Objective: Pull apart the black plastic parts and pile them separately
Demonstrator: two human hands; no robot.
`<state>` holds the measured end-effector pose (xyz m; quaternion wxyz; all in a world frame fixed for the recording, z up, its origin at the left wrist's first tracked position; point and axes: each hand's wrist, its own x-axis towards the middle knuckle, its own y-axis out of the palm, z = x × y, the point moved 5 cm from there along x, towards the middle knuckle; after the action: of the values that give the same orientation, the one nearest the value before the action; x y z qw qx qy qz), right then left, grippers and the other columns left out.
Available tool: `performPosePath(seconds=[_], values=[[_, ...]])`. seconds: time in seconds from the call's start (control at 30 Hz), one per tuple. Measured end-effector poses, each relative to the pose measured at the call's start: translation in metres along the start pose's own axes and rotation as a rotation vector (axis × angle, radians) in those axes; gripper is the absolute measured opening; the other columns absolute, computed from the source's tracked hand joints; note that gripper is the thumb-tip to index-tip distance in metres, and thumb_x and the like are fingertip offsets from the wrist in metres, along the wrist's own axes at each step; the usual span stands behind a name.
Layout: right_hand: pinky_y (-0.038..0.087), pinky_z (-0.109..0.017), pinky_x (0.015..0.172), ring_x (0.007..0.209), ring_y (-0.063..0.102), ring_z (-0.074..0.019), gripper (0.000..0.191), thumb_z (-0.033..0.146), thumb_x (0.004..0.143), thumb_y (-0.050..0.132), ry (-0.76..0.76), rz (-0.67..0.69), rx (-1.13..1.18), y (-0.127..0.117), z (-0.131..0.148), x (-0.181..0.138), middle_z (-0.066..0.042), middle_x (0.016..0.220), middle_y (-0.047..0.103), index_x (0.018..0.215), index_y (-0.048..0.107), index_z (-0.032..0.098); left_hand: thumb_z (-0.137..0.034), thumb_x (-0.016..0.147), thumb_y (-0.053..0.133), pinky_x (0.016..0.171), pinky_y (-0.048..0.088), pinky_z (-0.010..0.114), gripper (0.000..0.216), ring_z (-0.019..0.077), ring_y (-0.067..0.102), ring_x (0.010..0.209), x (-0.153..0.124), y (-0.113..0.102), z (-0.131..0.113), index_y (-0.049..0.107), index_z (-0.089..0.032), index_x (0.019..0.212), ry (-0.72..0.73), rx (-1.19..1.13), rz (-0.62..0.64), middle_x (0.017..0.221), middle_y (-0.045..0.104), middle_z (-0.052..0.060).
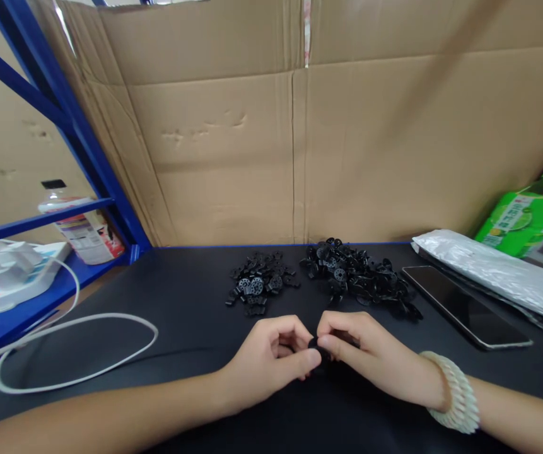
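Observation:
My left hand and my right hand meet at the near middle of the black table. Both have their fingers curled and pinch the same small black plastic part between their fingertips. Most of that part is hidden by the fingers. Just beyond the hands lie two heaps of small black plastic parts: a smaller pile on the left and a larger pile on the right. A cream bead bracelet sits on my right wrist.
A dark phone lies face up right of the larger pile, beside a white plastic bag and a green bottle pack. A white cable loops at the left. A blue rack holds a bottle. Cardboard walls the back.

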<state>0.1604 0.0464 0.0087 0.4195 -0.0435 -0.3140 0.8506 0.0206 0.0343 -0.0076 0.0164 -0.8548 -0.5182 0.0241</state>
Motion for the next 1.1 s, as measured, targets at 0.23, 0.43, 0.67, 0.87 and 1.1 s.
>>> performPosePath(seconds=[0.23, 0.43, 0.67, 0.87, 1.1], values=[[0.041, -0.022, 0.061, 0.064, 0.052, -0.0116, 0.039, 0.040, 0.099, 0.034, 0.010, 0.023, 0.130, 0.0076, -0.0033, -0.0035, 0.000, 0.069, 0.058, 0.074, 0.054, 0.017, -0.034, 0.069, 0.077, 0.051, 0.047, 0.020, 0.030, 0.0099, 0.060, 0.049, 0.0040, -0.0063, 0.0030, 0.058, -0.011, 0.066, -0.026, -0.125, -0.058, 0.054, 0.064, 0.000], [0.039, -0.022, 0.062, 0.063, 0.052, -0.0108, 0.038, 0.035, 0.100, 0.036, 0.009, 0.010, 0.041, 0.0094, -0.0008, -0.0029, 0.001, 0.068, 0.058, 0.072, 0.054, 0.017, -0.032, 0.068, 0.079, 0.050, 0.049, 0.019, 0.028, 0.0096, 0.061, 0.048, 0.0049, -0.0056, 0.0029, 0.063, -0.009, 0.064, -0.049, -0.173, -0.056, 0.055, 0.066, 0.002], [0.038, -0.021, 0.059, 0.060, 0.051, -0.0106, 0.039, 0.033, 0.099, 0.036, 0.018, -0.035, -0.007, 0.0086, 0.0005, -0.0041, 0.002, 0.064, 0.055, 0.067, 0.051, 0.018, -0.032, 0.069, 0.078, 0.050, 0.049, 0.019, 0.027, 0.0107, 0.062, 0.049, 0.0046, -0.0048, 0.0037, 0.066, -0.009, 0.064, -0.045, -0.202, -0.052, 0.058, 0.068, 0.003], [0.037, -0.021, 0.058, 0.058, 0.050, -0.0099, 0.038, 0.032, 0.099, 0.038, -0.006, -0.069, -0.024, 0.0081, 0.0005, -0.0055, 0.003, 0.062, 0.054, 0.066, 0.049, 0.018, -0.034, 0.069, 0.078, 0.050, 0.049, 0.020, 0.027, 0.0109, 0.062, 0.049, 0.0042, -0.0043, 0.0039, 0.068, -0.009, 0.066, -0.046, -0.212, -0.051, 0.059, 0.068, 0.004], [0.038, -0.021, 0.058, 0.058, 0.050, -0.0102, 0.039, 0.034, 0.099, 0.037, 0.000, -0.087, -0.045, 0.0074, 0.0000, -0.0049, 0.002, 0.062, 0.054, 0.066, 0.050, 0.018, -0.037, 0.069, 0.078, 0.052, 0.050, 0.021, 0.030, 0.0110, 0.062, 0.051, 0.0051, -0.0048, 0.0042, 0.067, -0.009, 0.068, -0.055, -0.203, -0.045, 0.061, 0.068, 0.004]])
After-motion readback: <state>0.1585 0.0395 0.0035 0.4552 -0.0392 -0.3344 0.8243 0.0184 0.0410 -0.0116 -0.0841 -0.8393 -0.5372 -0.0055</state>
